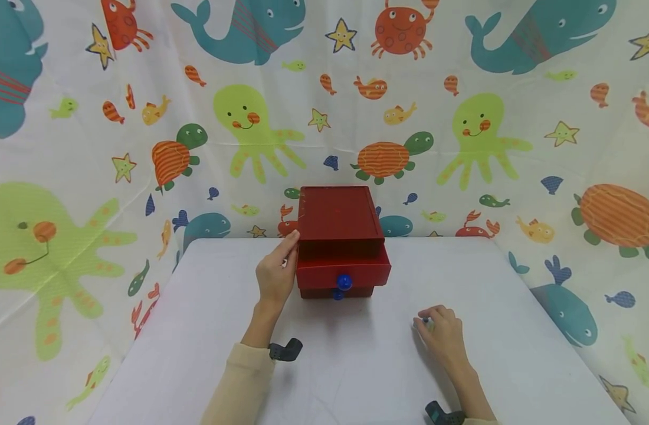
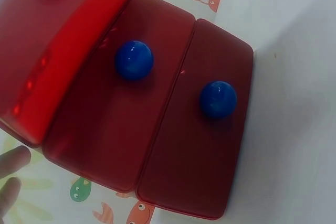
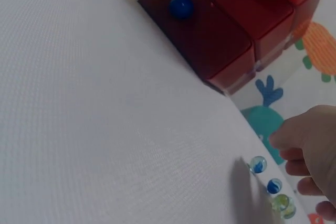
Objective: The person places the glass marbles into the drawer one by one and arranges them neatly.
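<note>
A red drawer box (image 1: 335,212) stands at the back of the white table, its top drawer (image 1: 324,275) pulled out. Blue knobs (image 2: 134,60) sit on the drawer fronts, and the two lower drawers are closed. My left hand (image 1: 277,274) rests against the box's left side with fairly straight fingers. To the right and nearer me, my right hand (image 1: 443,336) hovers with bent, spread fingers over several small glass marbles (image 3: 274,185). These are clear with blue or yellow-green swirls. From above, the fingers partly hide them, and none is seen gripped.
The white table (image 1: 207,330) reaches back to a hanging cloth (image 1: 314,65) printed with sea animals, which also hangs along both sides. Dark straps with small devices (image 1: 285,349) are on both wrists.
</note>
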### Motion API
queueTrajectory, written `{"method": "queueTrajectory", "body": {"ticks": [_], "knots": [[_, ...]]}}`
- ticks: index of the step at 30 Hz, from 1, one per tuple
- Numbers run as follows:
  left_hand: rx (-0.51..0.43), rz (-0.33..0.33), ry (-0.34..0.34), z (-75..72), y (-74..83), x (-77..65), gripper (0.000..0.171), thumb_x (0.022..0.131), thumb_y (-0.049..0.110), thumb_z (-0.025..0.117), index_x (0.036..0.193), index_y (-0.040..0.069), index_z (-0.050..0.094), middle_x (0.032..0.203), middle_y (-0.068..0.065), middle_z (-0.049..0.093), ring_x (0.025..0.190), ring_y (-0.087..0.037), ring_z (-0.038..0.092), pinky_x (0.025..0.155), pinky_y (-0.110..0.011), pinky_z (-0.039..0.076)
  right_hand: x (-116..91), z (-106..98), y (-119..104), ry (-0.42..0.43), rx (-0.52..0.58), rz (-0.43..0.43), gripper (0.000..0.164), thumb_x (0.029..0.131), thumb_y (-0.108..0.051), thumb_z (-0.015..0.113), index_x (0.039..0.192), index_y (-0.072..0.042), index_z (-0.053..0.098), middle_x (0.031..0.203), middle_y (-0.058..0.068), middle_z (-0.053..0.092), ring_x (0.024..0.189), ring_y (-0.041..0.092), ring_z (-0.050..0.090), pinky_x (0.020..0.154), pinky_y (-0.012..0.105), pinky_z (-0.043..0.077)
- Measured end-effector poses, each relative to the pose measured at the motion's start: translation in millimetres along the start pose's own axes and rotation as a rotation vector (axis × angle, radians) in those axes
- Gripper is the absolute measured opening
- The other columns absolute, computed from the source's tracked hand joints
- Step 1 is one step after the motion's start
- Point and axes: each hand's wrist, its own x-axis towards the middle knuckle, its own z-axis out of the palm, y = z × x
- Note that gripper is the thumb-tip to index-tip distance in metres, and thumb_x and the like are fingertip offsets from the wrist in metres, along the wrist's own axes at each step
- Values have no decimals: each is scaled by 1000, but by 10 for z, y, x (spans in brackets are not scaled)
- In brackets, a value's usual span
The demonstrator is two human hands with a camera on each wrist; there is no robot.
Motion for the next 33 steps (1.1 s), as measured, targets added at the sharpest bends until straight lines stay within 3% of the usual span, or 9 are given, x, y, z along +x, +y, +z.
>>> {"method": "queueTrajectory", "body": {"ticks": [9, 21, 28, 33], "knots": [[1, 29, -8, -1, 3, -1, 33, 97, 9, 66, 129, 10, 68, 126, -9, 71, 111, -24, 71, 82, -34, 61, 1, -11, -18, -74, -35, 41, 11, 82, -11, 78, 90, -4, 75, 93, 12, 68, 90, 31, 59, 72, 40, 41], [-13, 3, -10, -3, -9, 17, 31, 96, 12, 67, 126, 13, 71, 126, -4, 72, 106, -22, 74, 72, -34, 62, 2, 15, -35, -89, -60, 46, 12, 81, -11, 77, 89, -3, 74, 92, 12, 67, 90, 32, 59, 74, 42, 41], [-31, -29, -33, -16, -11, 13, 30, 98, 16, 65, 127, 15, 71, 127, -3, 71, 112, -20, 71, 76, -33, 62, -4, 31, -24, -126, -80, 51, 14, 83, -13, 76, 92, -3, 75, 93, 10, 67, 91, 30, 58, 74, 40, 39], [-31, -27, -32, -22, -8, 20, 30, 97, 13, 66, 127, 14, 71, 126, -5, 72, 112, -22, 71, 75, -34, 62, -15, 42, -31, -88, -108, -2, 11, 81, -11, 77, 89, -4, 75, 90, 9, 66, 87, 29, 56, 71, 37, 36]]}}
